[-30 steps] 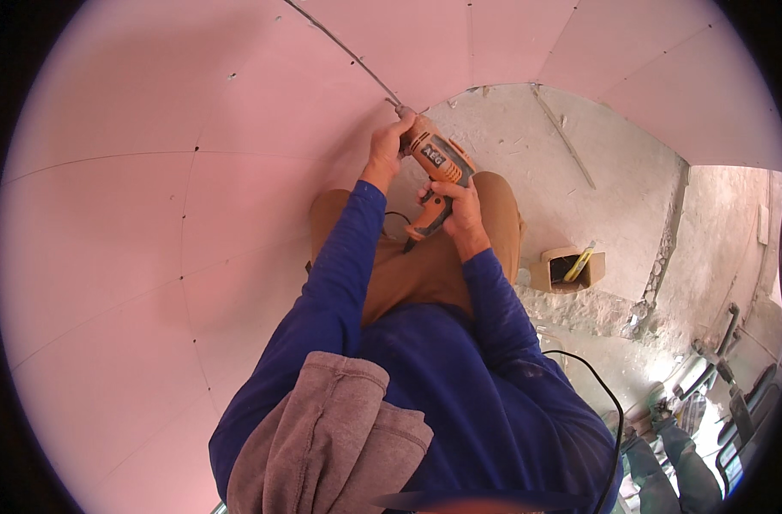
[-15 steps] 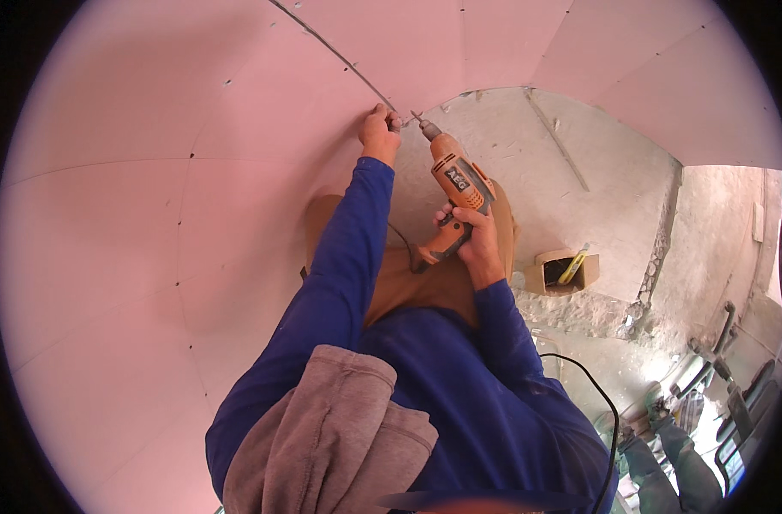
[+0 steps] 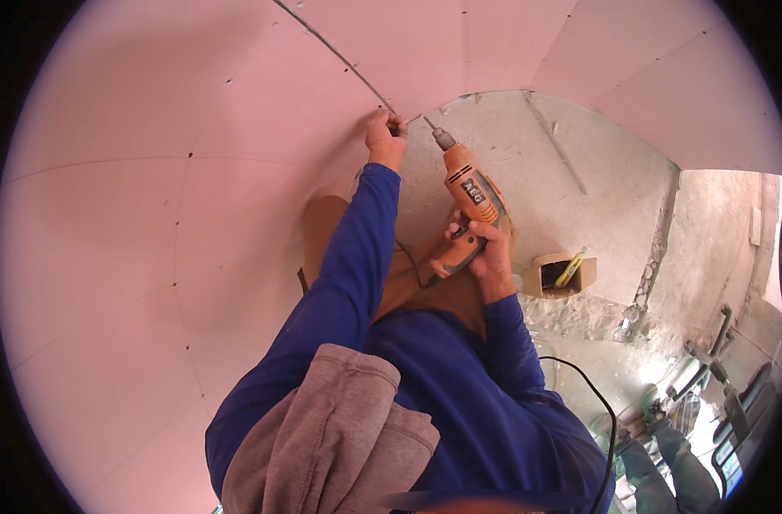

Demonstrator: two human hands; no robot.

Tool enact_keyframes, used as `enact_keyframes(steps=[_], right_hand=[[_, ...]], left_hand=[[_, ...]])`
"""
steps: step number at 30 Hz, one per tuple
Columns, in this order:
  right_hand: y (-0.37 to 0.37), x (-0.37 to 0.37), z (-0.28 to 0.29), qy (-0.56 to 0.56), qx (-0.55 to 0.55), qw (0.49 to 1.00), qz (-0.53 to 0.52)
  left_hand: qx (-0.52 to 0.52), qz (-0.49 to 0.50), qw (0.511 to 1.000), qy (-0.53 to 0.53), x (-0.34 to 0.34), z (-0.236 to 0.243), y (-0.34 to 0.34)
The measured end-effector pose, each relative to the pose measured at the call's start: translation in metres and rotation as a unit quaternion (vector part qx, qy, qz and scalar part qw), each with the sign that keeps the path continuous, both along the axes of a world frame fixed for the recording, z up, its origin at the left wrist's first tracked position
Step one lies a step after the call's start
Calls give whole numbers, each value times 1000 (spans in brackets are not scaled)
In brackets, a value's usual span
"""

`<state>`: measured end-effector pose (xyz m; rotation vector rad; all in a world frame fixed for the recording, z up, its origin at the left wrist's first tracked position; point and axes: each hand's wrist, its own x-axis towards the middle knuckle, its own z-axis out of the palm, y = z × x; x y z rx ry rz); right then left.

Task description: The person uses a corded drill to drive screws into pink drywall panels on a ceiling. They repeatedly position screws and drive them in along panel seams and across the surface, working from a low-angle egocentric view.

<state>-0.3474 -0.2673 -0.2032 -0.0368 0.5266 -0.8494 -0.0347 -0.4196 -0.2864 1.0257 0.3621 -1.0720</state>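
Note:
My right hand (image 3: 494, 253) is wrapped round the handle of an orange and grey power drill (image 3: 462, 167). The drill tilts up and to the left, and its bit ends a short way right of my left hand (image 3: 386, 141). At the foot of the pink wall panels (image 3: 151, 214), beside the lower end of a dark seam (image 3: 344, 62), the left hand has its fingers curled and pressed together. Whatever they may hold is too small to make out.
On the rough concrete floor (image 3: 477, 128), a small open cardboard box (image 3: 588, 272) holds a yellow utility knife (image 3: 571, 269). A black cable (image 3: 609, 403) runs past my right side. Assorted dark gear (image 3: 738, 403) lies at the lower right.
The drill and my right hand have shifted right and slightly down, so the bit is farther from my left hand. My left hand has moved a little right.

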Motion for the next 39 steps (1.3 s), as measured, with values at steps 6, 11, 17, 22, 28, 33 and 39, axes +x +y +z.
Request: enact_keyframes(steps=[6, 11, 17, 22, 28, 33, 39], right_hand=[[3, -4, 0, 14, 3, 1000, 7], [4, -4, -5, -3, 7, 1000, 3], [3, -2, -1, 16, 6, 1000, 1], [1, -4, 6, 20, -6, 1000, 9], [2, -1, 4, 20, 4, 1000, 0], [4, -4, 1, 16, -20, 1000, 10], [4, -2, 0, 8, 3, 1000, -6]], left_hand=[[7, 69, 998, 12, -2, -2, -16], [22, 92, 995, 34, -3, -1, -21], [-9, 36, 999, 25, 0, 9, -8], [-12, 0, 1000, -1, -5, 19, -4], [-6, 19, 1000, 5, -1, 12, -12], [17, 40, 999, 0, -4, 12, -17], [10, -16, 1000, -6, -2, 26, -4]])
